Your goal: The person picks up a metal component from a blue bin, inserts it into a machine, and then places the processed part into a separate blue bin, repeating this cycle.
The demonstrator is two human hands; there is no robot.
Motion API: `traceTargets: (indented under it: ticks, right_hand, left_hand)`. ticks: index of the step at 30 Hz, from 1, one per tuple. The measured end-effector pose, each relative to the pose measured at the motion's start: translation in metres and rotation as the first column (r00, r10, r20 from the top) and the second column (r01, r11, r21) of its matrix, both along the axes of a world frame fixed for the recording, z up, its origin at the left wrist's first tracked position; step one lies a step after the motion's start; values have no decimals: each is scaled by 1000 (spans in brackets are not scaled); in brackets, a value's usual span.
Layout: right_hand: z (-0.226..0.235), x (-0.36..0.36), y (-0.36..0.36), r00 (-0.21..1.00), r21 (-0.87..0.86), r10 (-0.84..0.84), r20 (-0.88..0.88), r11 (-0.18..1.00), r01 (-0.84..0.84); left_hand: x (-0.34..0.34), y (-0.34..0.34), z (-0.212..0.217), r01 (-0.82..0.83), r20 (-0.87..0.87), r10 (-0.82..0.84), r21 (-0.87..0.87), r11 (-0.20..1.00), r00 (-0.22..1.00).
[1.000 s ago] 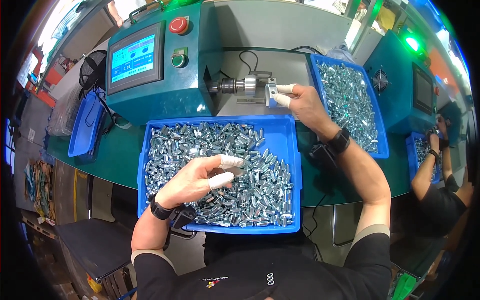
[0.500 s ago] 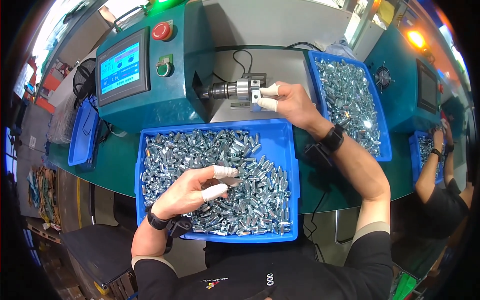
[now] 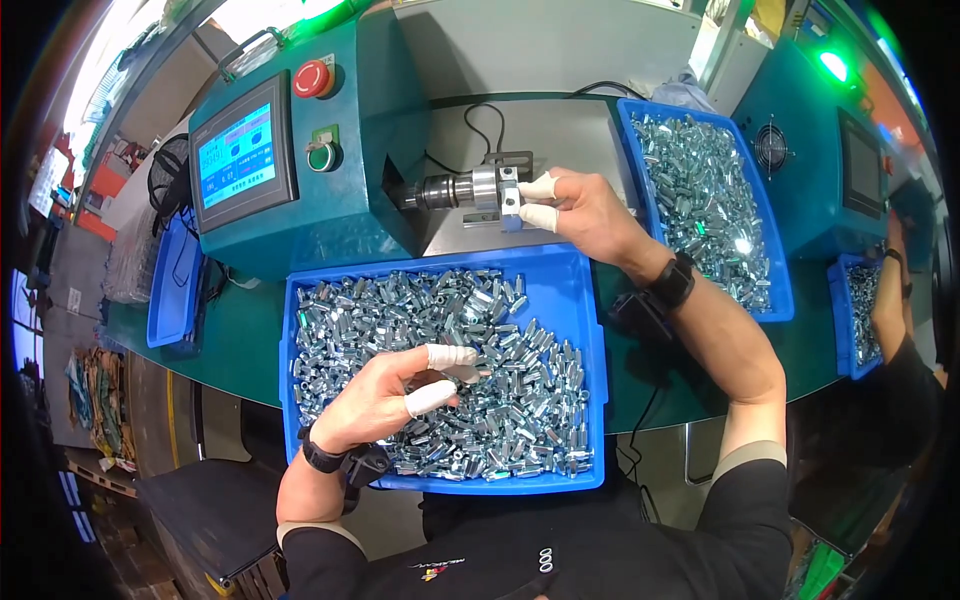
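Note:
My right hand (image 3: pixel 598 215) is at the end of a machine's spindle fixture (image 3: pixel 487 190). Its thumb and forefinger, in white finger cots, are bent toward the fixture's pale block (image 3: pixel 510 198) and touch its outer side; whatever sits between the tips is too small to make out. Over the near blue bin (image 3: pixel 596 400) hovers my left hand (image 3: pixel 385 392), palm turned inward. White cots cover its thumb and forefinger, which stand apart above a heap of small silver hex nuts (image 3: pixel 470 430). The remaining fingers curl beneath, partly hidden.
The green machine (image 3: pixel 370 150) carries a lit screen (image 3: pixel 238 152), a red stop button (image 3: pixel 313 78) and a green-ringed switch (image 3: pixel 321 157). Another blue bin (image 3: pixel 775 280) of silver parts stands to the right. Beyond are a second machine (image 3: pixel 800 190) and a co-worker's arm (image 3: pixel 888 300).
The view has shifted slightly. My right hand stays at the fixture, my left over the bin. The second machine's lamp went from orange to green, and the co-worker's arm moved.

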State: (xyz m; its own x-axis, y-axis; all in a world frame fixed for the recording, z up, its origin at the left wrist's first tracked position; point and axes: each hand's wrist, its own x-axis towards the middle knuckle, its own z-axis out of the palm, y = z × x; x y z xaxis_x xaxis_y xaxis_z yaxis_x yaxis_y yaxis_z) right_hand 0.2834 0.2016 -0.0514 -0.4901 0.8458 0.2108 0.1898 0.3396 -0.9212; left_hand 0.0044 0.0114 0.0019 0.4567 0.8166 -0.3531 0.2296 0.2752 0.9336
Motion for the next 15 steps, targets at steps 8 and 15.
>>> traceTargets:
  ticks: [8, 15]
  right_hand:
    - [4, 6, 2, 1000, 32, 29, 1, 999, -29]
    - [11, 13, 1, 986, -215, -158, -54, 966, 143]
  left_hand:
    - [2, 0, -6, 12, 19, -12, 19, 1000, 1000]
    - [2, -3, -5, -2, -8, 2, 51, 999, 1000]
